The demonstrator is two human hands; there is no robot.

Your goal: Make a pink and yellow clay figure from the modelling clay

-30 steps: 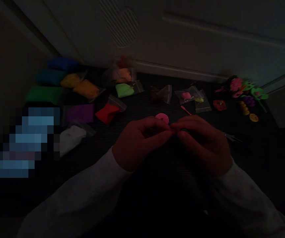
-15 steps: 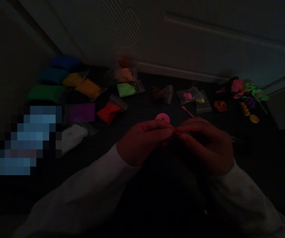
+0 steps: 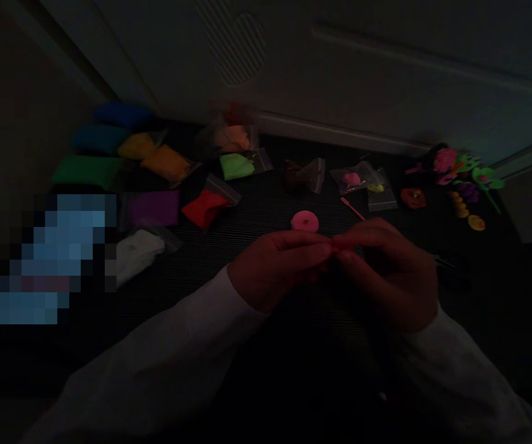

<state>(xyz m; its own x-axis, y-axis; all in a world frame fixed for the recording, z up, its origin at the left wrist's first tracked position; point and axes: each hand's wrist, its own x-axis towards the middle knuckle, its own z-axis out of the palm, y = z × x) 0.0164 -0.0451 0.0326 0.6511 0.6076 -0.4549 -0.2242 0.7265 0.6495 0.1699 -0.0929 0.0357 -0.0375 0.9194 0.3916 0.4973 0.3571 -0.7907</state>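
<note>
Between my two hands, at the fingertips, is a tiny piece of red modelling clay (image 3: pixel 336 249). My left hand (image 3: pixel 278 265) pinches it from the left, thumb against the fingers. From the right, my right hand (image 3: pixel 388 265) grips it between thumb and forefinger. Fingers cover most of the piece, so its shape is hard to make out. Just beyond my left hand lies a flat pink disc (image 3: pixel 305 222) with a small brownish spot in its middle. A pink modelling stick (image 3: pixel 352 208) rests behind my right hand. The scene is very dark.
Bags of coloured clay, among them red (image 3: pixel 205 206), purple (image 3: pixel 153 208), white (image 3: pixel 139 253) and green (image 3: pixel 87 171), lie at left. Scissors (image 3: pixel 446 262) are right of my right hand. Finished clay flowers (image 3: pixel 446 161) stand at the far right. A pale panel (image 3: pixel 362 80) bounds the back.
My left hand has shifted slightly right and down, uncovering more of the pink disc. Both hands keep their pinch on the red clay. The view has moved a little.
</note>
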